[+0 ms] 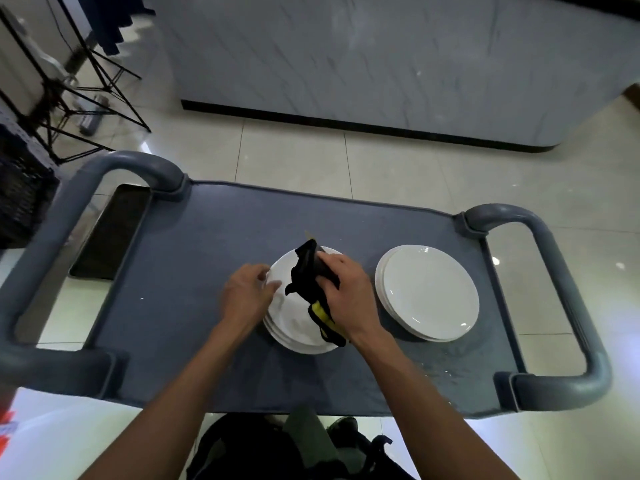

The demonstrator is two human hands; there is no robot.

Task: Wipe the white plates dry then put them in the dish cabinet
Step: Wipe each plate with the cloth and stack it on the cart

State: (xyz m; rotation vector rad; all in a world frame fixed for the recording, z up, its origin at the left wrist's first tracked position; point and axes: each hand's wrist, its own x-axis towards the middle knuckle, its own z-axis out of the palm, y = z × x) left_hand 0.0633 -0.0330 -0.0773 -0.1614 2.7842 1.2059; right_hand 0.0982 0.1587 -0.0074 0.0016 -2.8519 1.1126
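Note:
Two stacks of white plates sit on a grey cart top. The middle stack lies under both my hands. My right hand grips a black cloth with a yellow patch and holds it on the top plate. My left hand grips the left rim of that top plate, thumb on its upper face. The second stack of white plates stands apart on the right, untouched. No dish cabinet is in view.
The cart has thick grey handles at the left and right. A grey marble-look counter stands beyond it across tiled floor. Black tripod legs and a dark crate are at the far left.

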